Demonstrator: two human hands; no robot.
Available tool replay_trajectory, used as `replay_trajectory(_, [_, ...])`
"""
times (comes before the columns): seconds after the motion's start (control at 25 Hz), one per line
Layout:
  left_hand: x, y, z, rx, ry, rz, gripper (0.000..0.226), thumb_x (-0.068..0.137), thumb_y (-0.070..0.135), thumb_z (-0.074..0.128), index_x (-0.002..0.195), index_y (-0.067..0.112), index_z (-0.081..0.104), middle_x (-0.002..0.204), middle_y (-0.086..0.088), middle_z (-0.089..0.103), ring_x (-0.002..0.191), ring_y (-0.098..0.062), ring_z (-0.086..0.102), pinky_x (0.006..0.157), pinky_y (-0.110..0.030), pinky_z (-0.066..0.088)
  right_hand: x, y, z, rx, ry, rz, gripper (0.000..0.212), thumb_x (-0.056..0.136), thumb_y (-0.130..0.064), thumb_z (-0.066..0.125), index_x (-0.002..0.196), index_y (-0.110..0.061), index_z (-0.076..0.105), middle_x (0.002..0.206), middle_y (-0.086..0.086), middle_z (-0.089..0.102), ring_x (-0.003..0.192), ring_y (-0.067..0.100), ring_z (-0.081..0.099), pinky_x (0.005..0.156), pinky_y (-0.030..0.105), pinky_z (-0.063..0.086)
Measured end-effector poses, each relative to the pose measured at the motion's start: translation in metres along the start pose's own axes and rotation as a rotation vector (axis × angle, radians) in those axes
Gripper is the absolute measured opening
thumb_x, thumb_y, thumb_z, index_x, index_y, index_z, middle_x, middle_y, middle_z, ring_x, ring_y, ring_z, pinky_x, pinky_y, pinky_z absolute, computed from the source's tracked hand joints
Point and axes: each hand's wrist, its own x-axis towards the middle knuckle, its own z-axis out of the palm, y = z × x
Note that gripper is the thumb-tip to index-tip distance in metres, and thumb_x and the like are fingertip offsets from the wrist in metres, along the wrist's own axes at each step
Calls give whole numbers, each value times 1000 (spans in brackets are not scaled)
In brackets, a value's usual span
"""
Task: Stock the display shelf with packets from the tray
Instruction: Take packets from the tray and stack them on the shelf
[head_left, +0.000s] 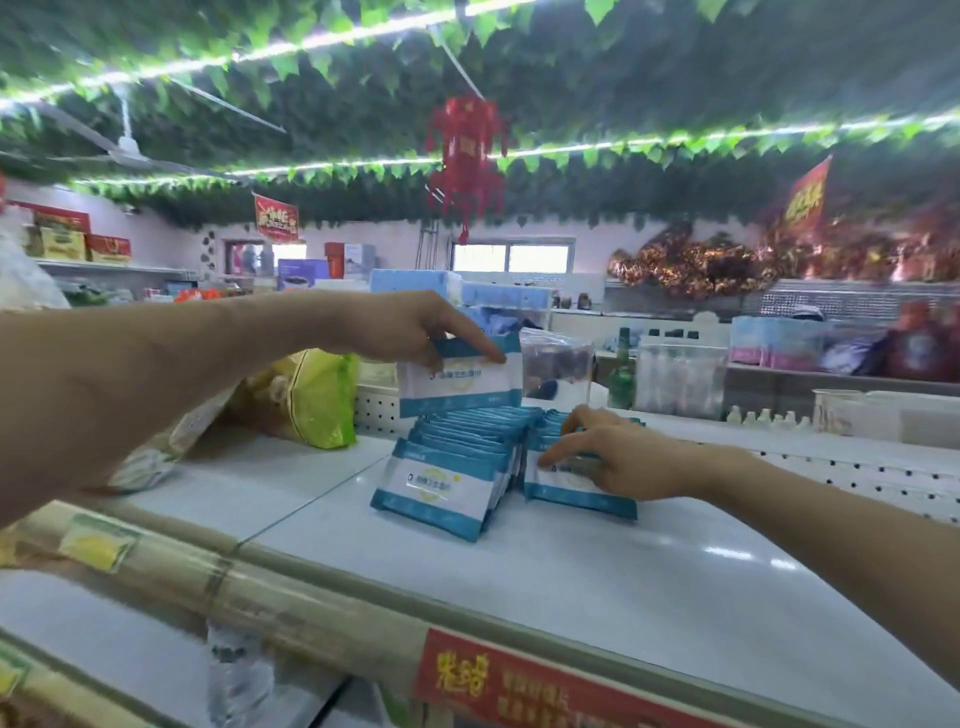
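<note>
While the left hand (415, 332) pinches the top edge of 1 blue-and-white packet (462, 379) and holds it upright in the air over the far end of the stock, the right hand (613, 457) lies spread, fingers mostly straight, on the right row (571, 493), pressing its front packet rather than gripping it. The 2 hands are well apart, 1 high and to the back, 1 low and to the front. On the white shelf (597, 571) the packets stand leaning in 2 files side by side: the left row (441, 483) and the right row touch along their length, and both run away from the camera toward the perforated back panel. The tray named in the task is not in view, so how many packets are left to place cannot be told. The step in hand looks like adding the held packet to the back of a row while the other hand steadies the stack so it does not slide or topple forward. The next move calls for lowering the packet behind the last 1 in a file, upright and facing the same way, then letting go only once it leans on its neighbour. A yellow-green bag (311, 400) lies just left of the rows, and a green bottle (622, 374) stands beyond them; neither is in the way of that path.
</note>
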Motion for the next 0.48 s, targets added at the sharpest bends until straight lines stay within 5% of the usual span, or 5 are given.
replay_trajectory(0.2, [25, 11, 8, -56, 16, 59, 71, 92, -17, 56, 127, 43, 71, 137, 19, 63, 120, -12, 65, 98, -39, 59, -6, 7, 1, -157, 108, 13, 44, 99, -37, 58, 139, -52, 51, 142, -7, 42, 124, 20, 43, 105, 45, 38])
replay_trajectory(0.48, [82, 34, 63, -93, -78, 181, 67, 88, -15, 58, 127, 38, 72, 135, 10, 64, 115, -21, 65, 97, -41, 58, -55, 38, -31, -81, 325, 267, 44, 93, -25, 71, 133, -41, 62, 130, -7, 60, 119, 18, 55, 103, 47, 46])
